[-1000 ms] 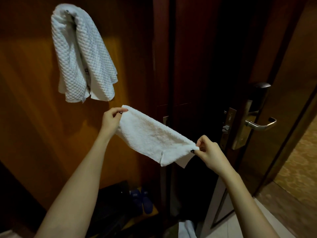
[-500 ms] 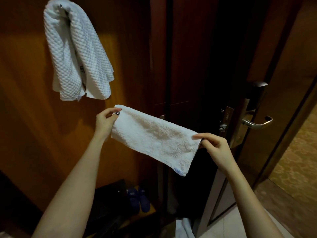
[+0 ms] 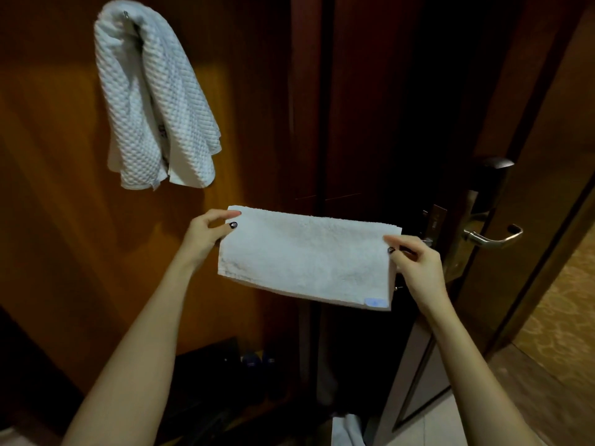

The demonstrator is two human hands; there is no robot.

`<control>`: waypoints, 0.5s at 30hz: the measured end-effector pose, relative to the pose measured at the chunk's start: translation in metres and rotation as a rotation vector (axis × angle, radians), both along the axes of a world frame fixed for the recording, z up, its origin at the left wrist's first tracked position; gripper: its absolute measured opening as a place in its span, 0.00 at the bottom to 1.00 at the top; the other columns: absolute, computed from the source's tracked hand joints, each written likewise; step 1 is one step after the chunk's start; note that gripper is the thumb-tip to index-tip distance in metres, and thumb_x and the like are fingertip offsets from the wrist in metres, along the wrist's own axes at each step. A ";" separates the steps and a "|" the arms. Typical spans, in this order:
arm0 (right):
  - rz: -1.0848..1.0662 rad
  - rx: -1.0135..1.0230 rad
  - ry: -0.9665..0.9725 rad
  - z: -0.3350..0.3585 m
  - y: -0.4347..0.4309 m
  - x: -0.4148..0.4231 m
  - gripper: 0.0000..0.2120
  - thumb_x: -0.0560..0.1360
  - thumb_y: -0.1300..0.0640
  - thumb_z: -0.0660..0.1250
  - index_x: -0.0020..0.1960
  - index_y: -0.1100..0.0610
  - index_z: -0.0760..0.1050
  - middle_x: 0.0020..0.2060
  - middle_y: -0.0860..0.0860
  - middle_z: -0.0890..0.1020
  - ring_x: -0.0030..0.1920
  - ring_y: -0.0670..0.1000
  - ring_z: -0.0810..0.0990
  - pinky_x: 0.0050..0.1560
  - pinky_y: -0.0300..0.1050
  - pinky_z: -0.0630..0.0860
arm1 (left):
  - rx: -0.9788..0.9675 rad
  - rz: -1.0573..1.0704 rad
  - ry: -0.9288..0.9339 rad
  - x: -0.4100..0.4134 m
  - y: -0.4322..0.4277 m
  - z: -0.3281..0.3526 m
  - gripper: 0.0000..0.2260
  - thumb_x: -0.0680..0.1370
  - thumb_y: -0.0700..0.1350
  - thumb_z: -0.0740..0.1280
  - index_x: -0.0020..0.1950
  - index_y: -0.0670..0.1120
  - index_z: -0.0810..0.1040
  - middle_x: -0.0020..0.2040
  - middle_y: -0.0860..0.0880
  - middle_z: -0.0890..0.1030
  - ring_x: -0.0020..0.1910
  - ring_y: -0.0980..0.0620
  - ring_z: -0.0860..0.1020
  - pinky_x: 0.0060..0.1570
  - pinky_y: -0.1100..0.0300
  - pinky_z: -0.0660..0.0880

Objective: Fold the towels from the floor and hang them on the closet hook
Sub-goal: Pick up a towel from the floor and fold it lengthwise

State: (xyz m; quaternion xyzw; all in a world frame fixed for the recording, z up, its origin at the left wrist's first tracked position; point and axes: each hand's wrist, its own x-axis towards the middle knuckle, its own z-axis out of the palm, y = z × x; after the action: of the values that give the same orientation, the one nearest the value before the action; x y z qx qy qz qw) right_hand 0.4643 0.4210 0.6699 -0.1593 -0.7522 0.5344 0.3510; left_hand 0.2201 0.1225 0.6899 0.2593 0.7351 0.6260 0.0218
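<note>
Head view: left hand [image 3: 206,233] and right hand [image 3: 415,262] pinch the upper corners of the folded terry towel [image 3: 306,255], tilted and sagging a second ago, now level and squared. Folding looks done; next it goes to the closet hook [image 3: 126,15], upper left, where a waffle towel [image 3: 151,101] hangs.

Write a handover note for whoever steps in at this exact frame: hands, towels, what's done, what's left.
Left hand: pinches the upper left corner of the folded white towel.
Right hand: pinches the same towel's right edge.
The towel is held in the air, spread as a flat rectangle, below and right of the hook.
Done: a waffle-weave towel hangs on the hook on the wooden panel.
Left: finish folding the held towel if needed and hang it. White cloth on the floor at the bottom edge looks like another towel to fold.
</note>
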 end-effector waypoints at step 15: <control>0.146 -0.203 0.200 0.026 0.023 -0.001 0.30 0.74 0.66 0.70 0.73 0.53 0.66 0.49 0.50 0.86 0.51 0.50 0.84 0.48 0.44 0.82 | 0.369 -0.172 -0.092 0.001 -0.015 0.019 0.32 0.67 0.36 0.73 0.67 0.60 0.72 0.54 0.46 0.83 0.55 0.48 0.81 0.43 0.59 0.80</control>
State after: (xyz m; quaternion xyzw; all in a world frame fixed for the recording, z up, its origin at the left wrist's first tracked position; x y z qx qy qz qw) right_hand 0.4637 0.4439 0.6955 -0.0851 -0.6653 0.6448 0.3665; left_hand 0.2212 0.1073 0.7084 0.2916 0.5815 0.7570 0.0610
